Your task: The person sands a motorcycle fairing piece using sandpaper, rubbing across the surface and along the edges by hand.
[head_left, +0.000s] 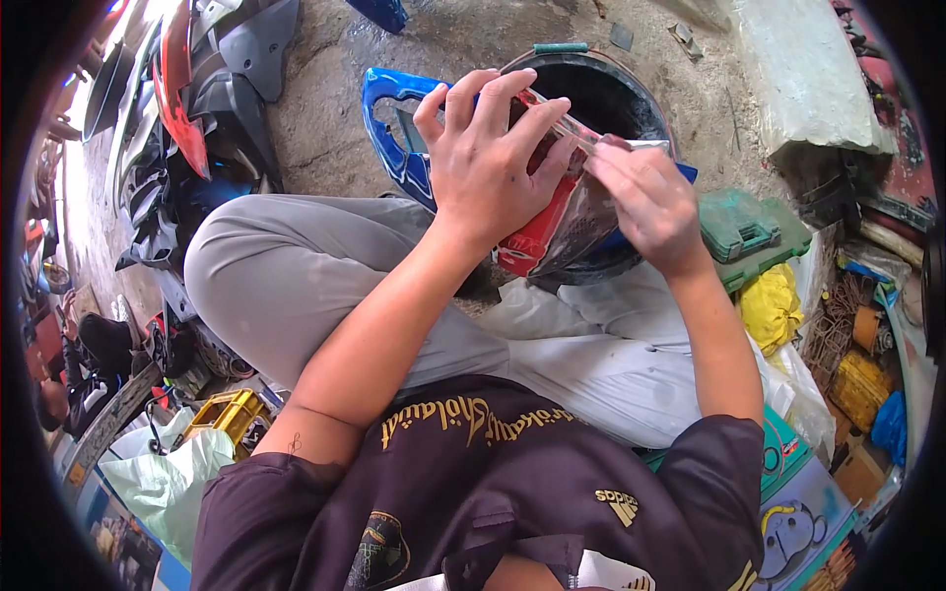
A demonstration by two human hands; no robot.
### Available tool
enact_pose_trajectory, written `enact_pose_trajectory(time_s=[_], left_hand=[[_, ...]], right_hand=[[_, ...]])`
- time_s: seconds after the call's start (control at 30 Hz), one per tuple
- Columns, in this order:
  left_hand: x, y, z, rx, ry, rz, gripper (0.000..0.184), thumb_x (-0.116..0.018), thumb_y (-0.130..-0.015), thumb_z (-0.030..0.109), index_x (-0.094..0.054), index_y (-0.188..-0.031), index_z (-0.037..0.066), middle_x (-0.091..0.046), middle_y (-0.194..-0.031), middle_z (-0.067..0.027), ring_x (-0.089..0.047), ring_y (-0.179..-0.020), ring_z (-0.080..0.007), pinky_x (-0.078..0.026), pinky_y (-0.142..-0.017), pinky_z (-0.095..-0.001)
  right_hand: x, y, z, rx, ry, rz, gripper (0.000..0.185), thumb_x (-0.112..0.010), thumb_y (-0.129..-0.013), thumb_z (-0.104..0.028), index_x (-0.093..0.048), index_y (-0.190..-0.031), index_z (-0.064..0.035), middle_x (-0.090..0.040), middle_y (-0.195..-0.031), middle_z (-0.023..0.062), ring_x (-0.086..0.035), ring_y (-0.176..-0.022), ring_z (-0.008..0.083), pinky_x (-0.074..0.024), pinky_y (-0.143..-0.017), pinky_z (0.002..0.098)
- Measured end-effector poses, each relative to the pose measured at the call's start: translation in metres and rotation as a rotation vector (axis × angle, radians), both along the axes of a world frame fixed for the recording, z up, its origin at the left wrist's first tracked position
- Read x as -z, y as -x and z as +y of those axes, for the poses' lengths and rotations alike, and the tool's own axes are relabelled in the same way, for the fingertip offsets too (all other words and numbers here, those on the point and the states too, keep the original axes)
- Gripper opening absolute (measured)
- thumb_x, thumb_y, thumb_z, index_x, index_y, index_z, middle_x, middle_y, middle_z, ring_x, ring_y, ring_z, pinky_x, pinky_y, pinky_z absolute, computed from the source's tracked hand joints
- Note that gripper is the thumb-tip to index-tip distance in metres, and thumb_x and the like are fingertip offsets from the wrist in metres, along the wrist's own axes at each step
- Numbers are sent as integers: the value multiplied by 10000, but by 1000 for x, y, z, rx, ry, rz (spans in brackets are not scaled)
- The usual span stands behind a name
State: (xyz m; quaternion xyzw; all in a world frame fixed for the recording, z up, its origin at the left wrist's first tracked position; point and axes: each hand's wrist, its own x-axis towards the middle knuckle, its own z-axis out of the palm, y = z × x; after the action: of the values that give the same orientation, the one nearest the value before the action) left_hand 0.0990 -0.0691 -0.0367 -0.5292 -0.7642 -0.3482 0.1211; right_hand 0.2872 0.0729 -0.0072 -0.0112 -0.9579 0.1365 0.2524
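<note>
Over a black bucket (631,98) lies a red and dark plastic panel (537,231), held between my hands. My left hand (493,158) rests on the panel's upper left part, fingers spread and bent over its far edge, thumb along the near side. At the panel's right side, my right hand (650,202) has its fingers pressed together on something thin and pale that I cannot make out. A blue plastic panel (384,128) stands against the bucket's left side.
Black and red plastic panels (177,118) pile up at the left. A green case (749,236) and a yellow bag (771,307) lie right of the bucket. A white block (813,79) is behind. A person (89,364) sits far left.
</note>
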Motion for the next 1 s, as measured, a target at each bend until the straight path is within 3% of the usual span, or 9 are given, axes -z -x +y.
enact_pose_trajectory(time_s=[1.0], left_hand=[[1, 1, 0, 12, -20, 6, 389, -876, -821, 359, -848, -1202, 288, -695, -1405, -14, -578, -1356, -296, -327, -1179, -516]], right_hand=[[-2, 4, -3, 5, 8, 18, 376, -771, -807, 56, -776, -1178, -4, -780, -1184, 117, -750, -1029, 325, -641, -904, 437]])
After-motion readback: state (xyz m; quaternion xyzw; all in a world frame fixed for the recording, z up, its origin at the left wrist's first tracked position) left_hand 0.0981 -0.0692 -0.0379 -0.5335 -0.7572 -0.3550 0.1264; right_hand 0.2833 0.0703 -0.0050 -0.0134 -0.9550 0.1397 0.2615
